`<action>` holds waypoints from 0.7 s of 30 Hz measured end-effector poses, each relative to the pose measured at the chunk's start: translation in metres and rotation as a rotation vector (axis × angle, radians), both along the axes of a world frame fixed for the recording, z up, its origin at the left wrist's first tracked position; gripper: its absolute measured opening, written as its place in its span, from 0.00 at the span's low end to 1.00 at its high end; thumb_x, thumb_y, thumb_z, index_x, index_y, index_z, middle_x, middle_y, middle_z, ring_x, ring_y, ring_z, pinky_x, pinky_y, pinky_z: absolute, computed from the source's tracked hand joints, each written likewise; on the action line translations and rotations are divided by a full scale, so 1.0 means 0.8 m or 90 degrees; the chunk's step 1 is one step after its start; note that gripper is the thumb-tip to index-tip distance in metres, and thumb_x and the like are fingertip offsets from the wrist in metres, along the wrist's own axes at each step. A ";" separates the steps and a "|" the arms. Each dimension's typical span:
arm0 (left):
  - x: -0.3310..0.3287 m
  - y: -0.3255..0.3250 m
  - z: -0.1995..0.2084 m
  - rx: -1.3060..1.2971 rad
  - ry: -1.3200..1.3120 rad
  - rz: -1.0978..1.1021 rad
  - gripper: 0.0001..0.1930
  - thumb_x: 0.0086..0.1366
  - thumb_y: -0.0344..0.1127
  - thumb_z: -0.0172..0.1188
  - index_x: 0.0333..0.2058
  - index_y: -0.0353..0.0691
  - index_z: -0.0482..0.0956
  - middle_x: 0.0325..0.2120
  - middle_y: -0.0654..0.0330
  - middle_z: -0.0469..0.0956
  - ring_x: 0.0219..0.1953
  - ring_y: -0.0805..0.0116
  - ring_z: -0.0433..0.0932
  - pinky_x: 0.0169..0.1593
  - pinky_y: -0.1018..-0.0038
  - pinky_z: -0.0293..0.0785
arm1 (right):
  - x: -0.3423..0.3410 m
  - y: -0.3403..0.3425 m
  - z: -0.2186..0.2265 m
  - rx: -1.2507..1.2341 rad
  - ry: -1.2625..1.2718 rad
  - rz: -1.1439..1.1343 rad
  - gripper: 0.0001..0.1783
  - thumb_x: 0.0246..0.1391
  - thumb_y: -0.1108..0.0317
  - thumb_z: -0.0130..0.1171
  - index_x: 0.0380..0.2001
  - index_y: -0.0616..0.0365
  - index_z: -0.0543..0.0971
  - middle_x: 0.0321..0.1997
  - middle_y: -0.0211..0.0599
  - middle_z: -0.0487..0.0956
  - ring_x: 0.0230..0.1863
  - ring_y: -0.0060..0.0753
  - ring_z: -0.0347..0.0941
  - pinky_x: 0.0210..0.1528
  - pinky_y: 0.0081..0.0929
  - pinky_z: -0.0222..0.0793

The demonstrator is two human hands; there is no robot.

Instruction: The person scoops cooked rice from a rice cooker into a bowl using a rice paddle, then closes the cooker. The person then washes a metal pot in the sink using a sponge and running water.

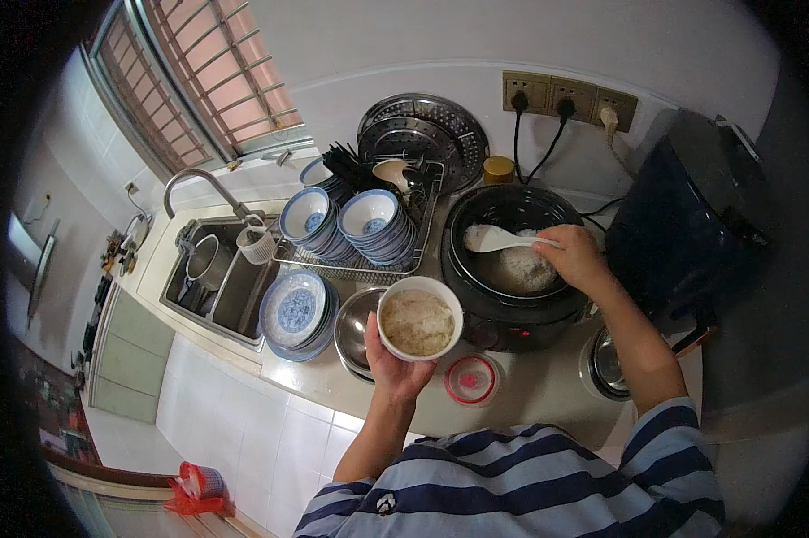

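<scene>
In my left hand [395, 369] is a white bowl [420, 319], with pale cooked rice filling much of it; my fingers wrap its side and underside. My right hand [577, 258] grips the handle of a white rice paddle [499, 238]. The paddle's blade is inside the open black rice cooker [515, 309], with grains on its tip. A mound of white rice [525, 270] lies in the cooker's pot, below the paddle. The bowl is held just left of the cooker, above the counter.
A dish rack [346, 266] holds stacked blue-white bowls [369, 215]. Stacked plates [297, 308] and a metal basin [357, 330] stand left of the bowl. A red-rimmed lid [471, 380] lies before the cooker. Plugs hang from wall sockets [569, 100]; the sink [230, 300] is farther left.
</scene>
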State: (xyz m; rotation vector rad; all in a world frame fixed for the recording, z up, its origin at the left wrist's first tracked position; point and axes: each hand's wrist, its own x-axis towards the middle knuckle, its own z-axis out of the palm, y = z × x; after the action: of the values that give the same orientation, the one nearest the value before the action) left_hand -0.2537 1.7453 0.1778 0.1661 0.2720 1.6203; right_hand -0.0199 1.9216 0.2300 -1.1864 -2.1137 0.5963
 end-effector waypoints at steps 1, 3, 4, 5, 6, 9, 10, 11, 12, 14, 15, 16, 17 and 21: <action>0.000 0.001 0.001 0.001 0.005 -0.002 0.30 0.61 0.59 0.42 0.54 0.44 0.64 0.53 0.56 0.66 0.55 0.56 0.65 0.56 0.57 0.63 | 0.005 -0.003 0.004 0.017 -0.001 -0.006 0.14 0.42 0.64 0.61 0.30 0.65 0.80 0.31 0.48 0.78 0.33 0.44 0.76 0.37 0.34 0.69; -0.002 0.003 0.006 -0.002 0.015 -0.034 0.30 0.61 0.60 0.43 0.54 0.45 0.65 0.53 0.58 0.67 0.54 0.57 0.66 0.53 0.58 0.66 | 0.015 -0.013 0.019 0.042 0.017 0.003 0.14 0.41 0.65 0.62 0.31 0.64 0.79 0.31 0.47 0.78 0.33 0.43 0.75 0.36 0.33 0.69; -0.001 0.004 0.008 -0.001 0.007 -0.016 0.30 0.61 0.60 0.43 0.54 0.45 0.65 0.53 0.58 0.67 0.54 0.57 0.67 0.52 0.59 0.67 | 0.020 -0.021 0.030 0.051 0.036 0.018 0.14 0.42 0.66 0.62 0.32 0.64 0.79 0.31 0.46 0.78 0.33 0.42 0.75 0.35 0.33 0.69; 0.001 0.006 0.010 -0.012 0.010 0.000 0.30 0.61 0.60 0.43 0.54 0.45 0.65 0.52 0.58 0.67 0.53 0.57 0.67 0.52 0.59 0.68 | 0.024 -0.030 0.043 0.047 0.050 0.014 0.14 0.42 0.67 0.62 0.33 0.63 0.79 0.31 0.45 0.77 0.33 0.42 0.74 0.35 0.33 0.69; 0.004 0.007 0.012 0.016 0.022 0.001 0.29 0.61 0.60 0.43 0.54 0.46 0.65 0.52 0.58 0.68 0.53 0.57 0.68 0.51 0.60 0.69 | 0.027 -0.042 0.057 0.107 0.033 0.056 0.14 0.42 0.68 0.61 0.33 0.63 0.79 0.29 0.43 0.76 0.31 0.40 0.73 0.32 0.32 0.69; 0.009 0.012 0.018 -0.011 0.046 0.024 0.30 0.62 0.61 0.40 0.53 0.46 0.66 0.50 0.59 0.70 0.49 0.60 0.71 0.41 0.67 0.74 | 0.024 -0.092 0.094 0.309 -0.070 0.152 0.12 0.42 0.72 0.61 0.33 0.64 0.78 0.23 0.38 0.72 0.25 0.34 0.69 0.25 0.28 0.66; 0.010 0.011 0.020 0.012 0.060 0.019 0.30 0.62 0.61 0.40 0.53 0.46 0.66 0.49 0.60 0.70 0.48 0.61 0.72 0.39 0.68 0.74 | 0.017 -0.111 0.102 0.416 -0.131 0.197 0.11 0.42 0.73 0.61 0.32 0.65 0.78 0.21 0.36 0.71 0.22 0.32 0.67 0.22 0.27 0.64; 0.009 0.011 0.022 0.029 0.042 -0.001 0.30 0.62 0.62 0.38 0.53 0.46 0.66 0.48 0.60 0.71 0.47 0.63 0.73 0.34 0.72 0.74 | 0.007 -0.128 0.105 0.497 -0.220 0.229 0.10 0.41 0.74 0.61 0.31 0.66 0.78 0.18 0.35 0.69 0.20 0.29 0.66 0.19 0.25 0.62; 0.010 0.011 0.023 0.026 0.057 0.007 0.31 0.62 0.63 0.39 0.54 0.46 0.65 0.50 0.59 0.69 0.49 0.61 0.71 0.38 0.68 0.73 | -0.006 -0.144 0.104 0.569 -0.257 0.266 0.09 0.43 0.75 0.59 0.31 0.66 0.77 0.17 0.32 0.67 0.18 0.25 0.63 0.14 0.23 0.57; 0.013 0.011 0.024 0.034 0.081 0.004 0.33 0.61 0.64 0.40 0.55 0.46 0.63 0.53 0.56 0.67 0.52 0.58 0.68 0.48 0.61 0.71 | -0.030 -0.169 0.100 0.658 -0.309 0.337 0.09 0.44 0.75 0.57 0.32 0.65 0.77 0.18 0.32 0.68 0.18 0.24 0.63 0.15 0.21 0.57; 0.015 0.011 0.025 0.048 0.044 -0.002 0.33 0.60 0.65 0.40 0.55 0.46 0.63 0.52 0.56 0.67 0.50 0.57 0.70 0.39 0.67 0.76 | -0.032 -0.173 0.104 0.648 -0.301 0.347 0.09 0.44 0.76 0.57 0.33 0.65 0.77 0.18 0.32 0.68 0.18 0.24 0.64 0.15 0.21 0.57; 0.015 0.009 0.026 0.021 0.038 0.005 0.34 0.60 0.65 0.40 0.55 0.46 0.63 0.52 0.56 0.67 0.49 0.57 0.71 0.36 0.68 0.76 | -0.033 -0.175 0.107 0.637 -0.292 0.357 0.09 0.45 0.76 0.57 0.33 0.66 0.77 0.18 0.32 0.68 0.18 0.24 0.64 0.15 0.21 0.57; 0.013 0.008 0.027 0.033 0.014 -0.007 0.34 0.59 0.65 0.40 0.55 0.46 0.62 0.52 0.56 0.67 0.49 0.57 0.71 0.34 0.69 0.76 | -0.030 -0.175 0.111 0.627 -0.283 0.367 0.10 0.45 0.76 0.56 0.33 0.66 0.77 0.19 0.33 0.68 0.18 0.25 0.64 0.15 0.21 0.57; 0.011 -0.002 0.032 -0.015 -0.029 -0.010 0.35 0.58 0.66 0.41 0.56 0.47 0.62 0.52 0.56 0.67 0.48 0.56 0.72 0.33 0.69 0.77 | 0.002 -0.171 0.132 0.458 -0.164 0.284 0.13 0.43 0.77 0.59 0.36 0.66 0.76 0.20 0.35 0.69 0.19 0.26 0.65 0.17 0.21 0.58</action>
State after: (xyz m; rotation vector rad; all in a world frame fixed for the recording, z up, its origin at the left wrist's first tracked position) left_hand -0.2448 1.7441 0.2034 0.1132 0.2532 1.6033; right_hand -0.0183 1.7846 0.3353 -0.4049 -2.5055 -0.1654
